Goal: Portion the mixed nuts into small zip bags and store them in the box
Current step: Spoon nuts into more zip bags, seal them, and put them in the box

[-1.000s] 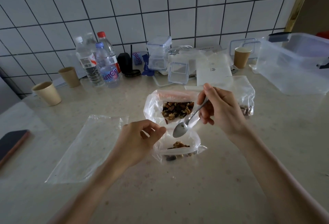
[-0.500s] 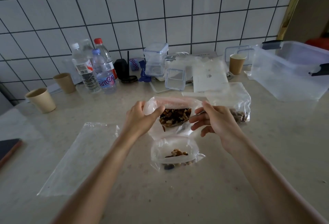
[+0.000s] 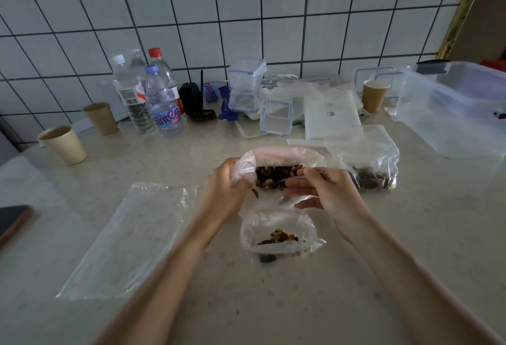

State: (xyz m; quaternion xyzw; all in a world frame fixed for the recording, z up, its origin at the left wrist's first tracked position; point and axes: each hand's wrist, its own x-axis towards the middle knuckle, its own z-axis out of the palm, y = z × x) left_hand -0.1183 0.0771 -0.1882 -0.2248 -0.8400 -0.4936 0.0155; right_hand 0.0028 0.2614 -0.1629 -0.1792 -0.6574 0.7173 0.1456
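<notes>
The left hand (image 3: 227,188) grips the rim of the nut bag (image 3: 276,164); the right hand (image 3: 325,194) pinches a spoon (image 3: 284,181) inside. A tilt risks spilling nuts past the small bag (image 3: 279,232) below; the box (image 3: 460,109) stands far right.

The storage box (image 3: 454,114) runs off the right edge, its far end unseen. A dark phone (image 3: 12,221) is cut by the left edge. The right hand (image 3: 331,194) covers most of the spoon (image 3: 282,181); only a blurred glint shows in the nut bag (image 3: 276,169), so its bowl cannot be made out. The left hand (image 3: 227,194) hides that bag's left wall. Labels on the bottles (image 3: 153,98) are too small to read fully. Both forearms leave the bottom edge.
</notes>
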